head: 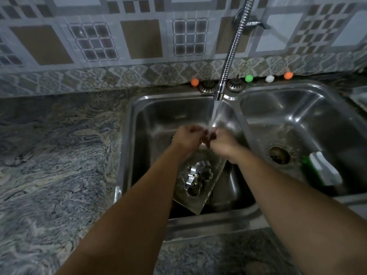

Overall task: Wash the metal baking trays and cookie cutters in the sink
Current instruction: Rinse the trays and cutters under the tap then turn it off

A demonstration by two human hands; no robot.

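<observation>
Fingers (195, 130) curled together under tap stream (215, 116), tray (206, 192) tilted — corner toward viewer

Both hands, left hand (187, 135) and right hand (222, 141), crowd together under the faucet (219, 94), which hangs over the left basin (158, 116). A tilted tray (208, 189) holding cutters (196, 175) fills that basin's near part; its far left part lies open. In the right basin (297, 108), a sponge (323, 169) sits at the near side, the rest open.
</observation>
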